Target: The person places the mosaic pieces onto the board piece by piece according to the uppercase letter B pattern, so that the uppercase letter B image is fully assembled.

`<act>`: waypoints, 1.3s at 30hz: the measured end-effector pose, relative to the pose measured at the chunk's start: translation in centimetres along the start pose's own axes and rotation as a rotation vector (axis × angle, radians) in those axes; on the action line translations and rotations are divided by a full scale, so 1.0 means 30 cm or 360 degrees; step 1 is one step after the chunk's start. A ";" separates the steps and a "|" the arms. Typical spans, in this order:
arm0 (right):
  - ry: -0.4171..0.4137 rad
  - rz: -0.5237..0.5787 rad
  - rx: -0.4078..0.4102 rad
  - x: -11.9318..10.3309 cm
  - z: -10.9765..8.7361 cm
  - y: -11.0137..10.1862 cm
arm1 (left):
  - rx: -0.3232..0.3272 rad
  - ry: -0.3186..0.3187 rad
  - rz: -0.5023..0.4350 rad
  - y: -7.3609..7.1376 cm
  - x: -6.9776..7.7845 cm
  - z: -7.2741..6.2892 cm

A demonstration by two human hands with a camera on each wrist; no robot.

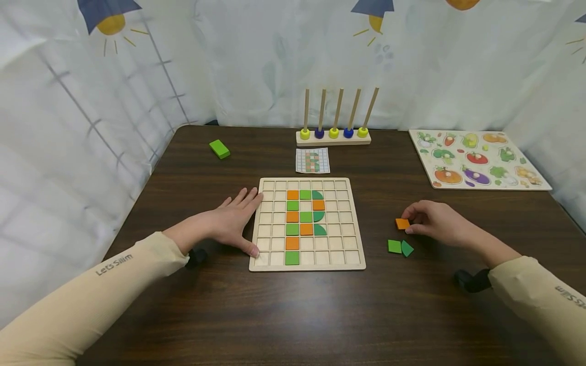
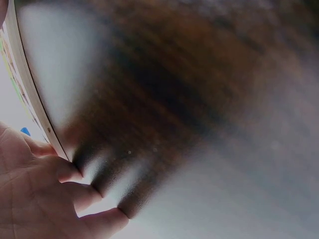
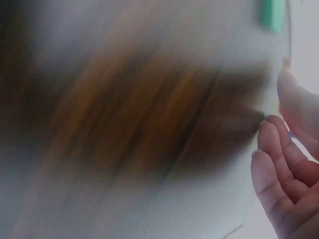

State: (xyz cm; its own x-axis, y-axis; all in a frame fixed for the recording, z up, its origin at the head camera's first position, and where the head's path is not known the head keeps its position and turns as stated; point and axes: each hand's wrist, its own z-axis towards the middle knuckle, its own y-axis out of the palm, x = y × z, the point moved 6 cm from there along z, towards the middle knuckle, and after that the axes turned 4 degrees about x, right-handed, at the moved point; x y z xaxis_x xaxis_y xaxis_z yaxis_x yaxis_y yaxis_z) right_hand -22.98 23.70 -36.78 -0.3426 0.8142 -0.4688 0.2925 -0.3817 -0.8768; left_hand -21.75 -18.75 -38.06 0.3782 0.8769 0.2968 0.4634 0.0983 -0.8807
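A wooden grid board (image 1: 339, 244) lies flat, with orange, light green and dark green tiles set in some of its squares. My left hand (image 1: 233, 218) rests at its left edge, fingers spread, the thumb touching the near left corner. In the left wrist view, the fingertips (image 2: 122, 211) lie on the table beside the board's edge. To the right of the board, my right hand (image 1: 432, 219) pinches an orange square tile (image 1: 401, 224) between thumb and fingers. Just nearer lie a light green square tile (image 1: 394, 246) and a dark green quarter-round tile (image 1: 406, 248), side by side.
Behind the board lies a printed pattern card (image 1: 313, 160). A peg stand (image 1: 333, 137) with yellow and blue beads stands at the back. A vegetable puzzle board (image 1: 478, 160) occupies the far right, and a light green block (image 1: 220, 149) the far left.
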 end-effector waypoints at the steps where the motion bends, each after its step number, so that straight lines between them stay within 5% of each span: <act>1: -0.0001 -0.0003 0.0017 -0.011 0.002 -0.002 | 0.0001 0.0001 -0.0001 0.000 0.000 0.000; 15: -0.0149 0.0200 0.0130 -0.295 0.045 0.079 | 0.0006 0.0019 -0.0017 -0.002 0.003 -0.005; 39: -0.0408 0.0327 -0.0117 -0.548 0.099 0.267 | 0.0001 0.0012 0.0003 0.001 0.001 -0.002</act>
State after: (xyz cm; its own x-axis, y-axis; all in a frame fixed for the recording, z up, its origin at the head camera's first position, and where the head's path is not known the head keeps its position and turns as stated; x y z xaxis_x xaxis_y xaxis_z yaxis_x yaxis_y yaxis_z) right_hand -17.65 5.96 -36.40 -0.4804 0.5835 -0.6548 0.4390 -0.4864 -0.7555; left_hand -21.68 -18.75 -38.07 0.3849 0.8735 0.2981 0.4622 0.0971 -0.8814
